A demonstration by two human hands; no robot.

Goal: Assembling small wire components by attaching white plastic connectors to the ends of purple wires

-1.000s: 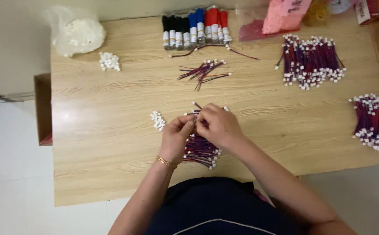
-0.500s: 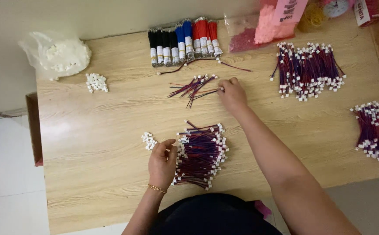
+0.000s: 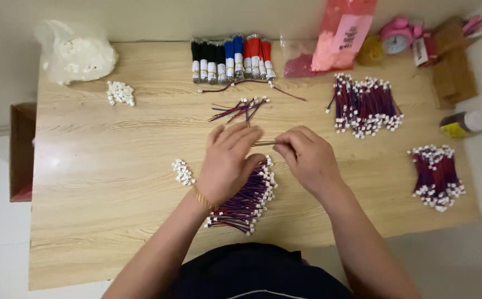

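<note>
From the head view, the person's two hands meet over the middle of the worktop (image 3: pixel 102 182), a thin wire (image 3: pixel 265 144) stretched between them. The right hand (image 3: pixel 307 158) pinches one end of the wire in a closed grip, knuckles up, wrist coming in from the near right edge. The left hand (image 3: pixel 228 160) has its fingers spread and reaching toward the wire's other end; whether its grip has closed on it cannot be told, since the fingers hide the contact.

Just under the hands, toward the near edge, lies a pile of finished wires (image 3: pixel 246 199) with white plugs, apparently set there for easy dropping. A small heap of white plugs (image 3: pixel 183 172) sits just left of the left hand, within quick reach. A few loose wires (image 3: pixel 240 108) lie beyond the hands, toward the far edge, below a row of bundled wires (image 3: pixel 231 58) in black, blue and red. Two larger finished piles (image 3: pixel 365 105) sit toward the right edge, well apart from the work.
</note>
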